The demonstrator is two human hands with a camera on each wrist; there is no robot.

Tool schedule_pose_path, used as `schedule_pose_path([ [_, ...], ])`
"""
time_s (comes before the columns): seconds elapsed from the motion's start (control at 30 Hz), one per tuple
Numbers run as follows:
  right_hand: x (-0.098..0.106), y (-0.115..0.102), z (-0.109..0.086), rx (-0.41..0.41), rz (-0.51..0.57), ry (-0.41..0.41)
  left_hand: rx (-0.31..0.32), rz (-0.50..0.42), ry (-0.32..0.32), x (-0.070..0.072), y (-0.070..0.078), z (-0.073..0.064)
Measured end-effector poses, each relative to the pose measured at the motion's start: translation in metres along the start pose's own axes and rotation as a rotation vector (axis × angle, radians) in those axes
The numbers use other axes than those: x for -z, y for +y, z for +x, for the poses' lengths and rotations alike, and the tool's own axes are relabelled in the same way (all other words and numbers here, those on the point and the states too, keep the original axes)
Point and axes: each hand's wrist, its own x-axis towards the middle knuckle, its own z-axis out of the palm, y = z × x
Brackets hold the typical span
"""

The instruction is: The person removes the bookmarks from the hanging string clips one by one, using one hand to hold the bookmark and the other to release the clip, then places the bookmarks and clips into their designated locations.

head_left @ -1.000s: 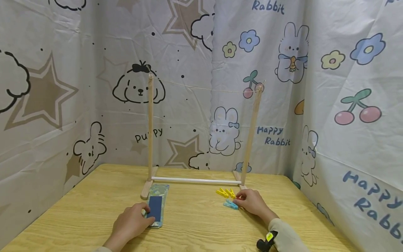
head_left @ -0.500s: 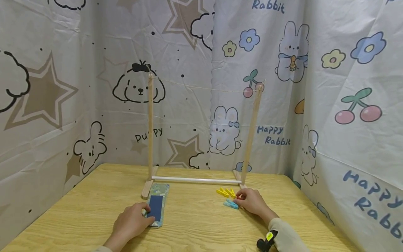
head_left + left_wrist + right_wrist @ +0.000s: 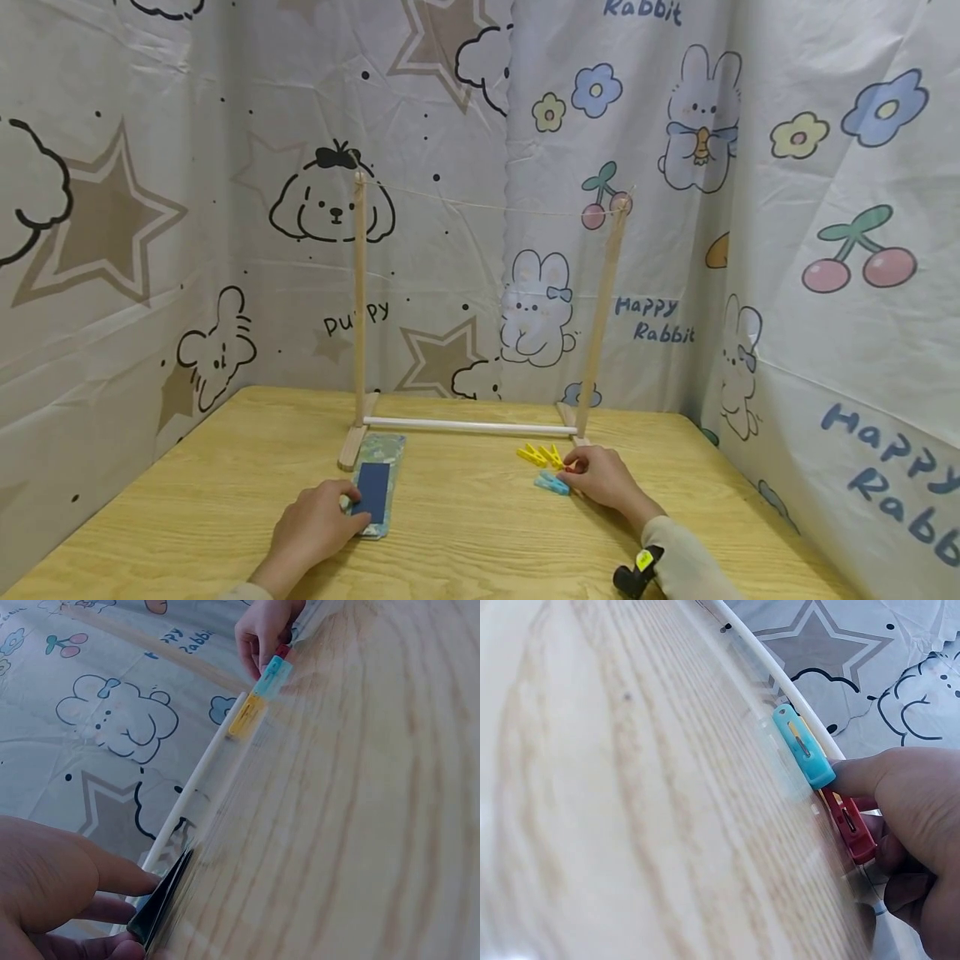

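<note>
My left hand has its thumb and fingers at the left edge of a stack of flat pieces: a dark blue rectangle on a longer blue-green printed strip. In the left wrist view the stack's dark edge lies between finger and thumb. At the right, my right hand pinches a red clothespin, mostly hidden by the fingers in the head view. One finger also touches a light blue clothespin. Two yellow clothespins lie just left of the right hand.
Behind both hands stands a frame with two wooden posts, a white bottom rod and a thin string tied across the top. All of it rests on a wooden table. Printed curtains surround the table.
The head view has tilted slightly, so everything sits a little higher in it. Both hands keep their places on the stack and the clothespins.
</note>
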Motion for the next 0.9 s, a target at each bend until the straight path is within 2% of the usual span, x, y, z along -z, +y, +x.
schedule_pose_path([
  [0.3,-0.0022,0.0031,0.0002,0.010,0.000,-0.004,-0.001,0.002,-0.015,-0.0005,-0.0001,0.0006],
  [0.9,-0.0023,-0.0012,0.0005,-0.011,-0.001,-0.012,-0.055,0.009,0.013,-0.0024,-0.0055,0.0004],
])
